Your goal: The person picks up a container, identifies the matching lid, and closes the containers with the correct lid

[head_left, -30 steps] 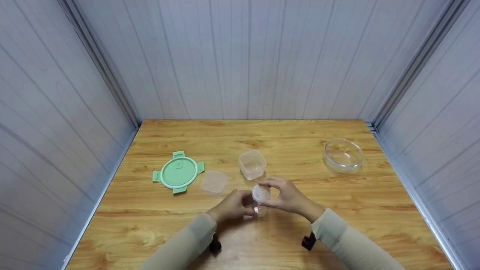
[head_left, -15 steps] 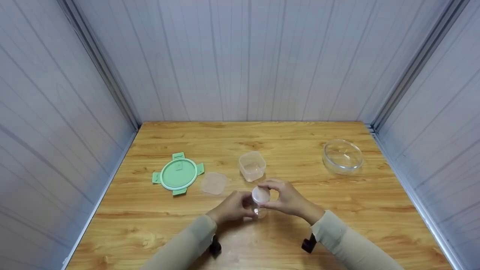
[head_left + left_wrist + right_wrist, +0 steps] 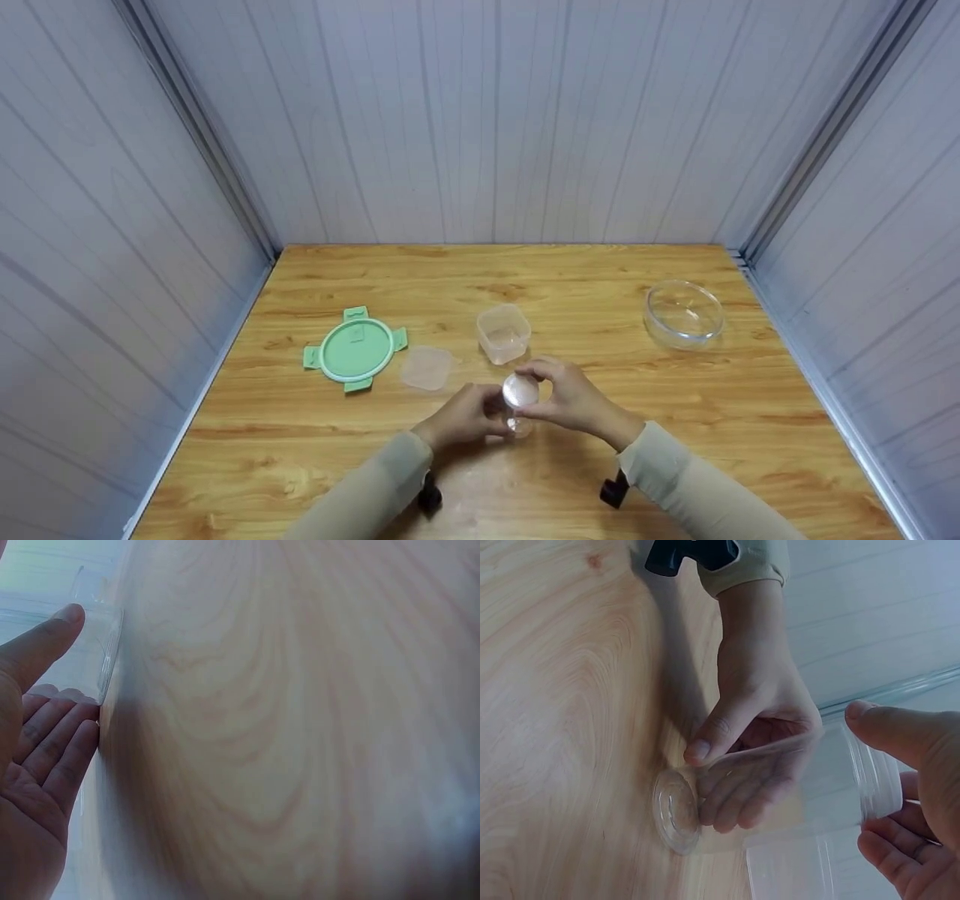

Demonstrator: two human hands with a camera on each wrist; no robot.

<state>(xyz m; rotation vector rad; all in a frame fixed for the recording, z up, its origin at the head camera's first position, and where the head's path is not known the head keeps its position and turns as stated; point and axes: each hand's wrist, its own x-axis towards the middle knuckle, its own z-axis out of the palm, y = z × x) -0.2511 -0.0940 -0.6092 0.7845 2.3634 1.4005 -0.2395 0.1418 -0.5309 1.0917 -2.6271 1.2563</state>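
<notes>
A clear plastic jar (image 3: pixel 829 765) stands upright on the wooden table, low in the middle of the head view. On its mouth sits a translucent white lid (image 3: pixel 520 390). My left hand (image 3: pixel 466 412) holds the jar's body from the left, thumb on one side and fingers on the other. In the left wrist view the jar's lower part (image 3: pixel 94 649) shows between thumb and fingers. From the right, my right hand (image 3: pixel 577 397) pinches the lid's rim between thumb and fingers. Whether the lid's threads are engaged I cannot tell.
Just behind the hands is a translucent square tub (image 3: pixel 503 337). A flat translucent lid (image 3: pixel 427 367) lies left of it, beside a green round lid (image 3: pixel 355 351) with clip flaps. A round glass bowl (image 3: pixel 683 319) stands at the right. Panel walls (image 3: pixel 495 120) enclose the table.
Both hands keep their hold on the jar and lid, nearly in place. The lid's top now catches brighter light. The whole head view has shifted slightly.
</notes>
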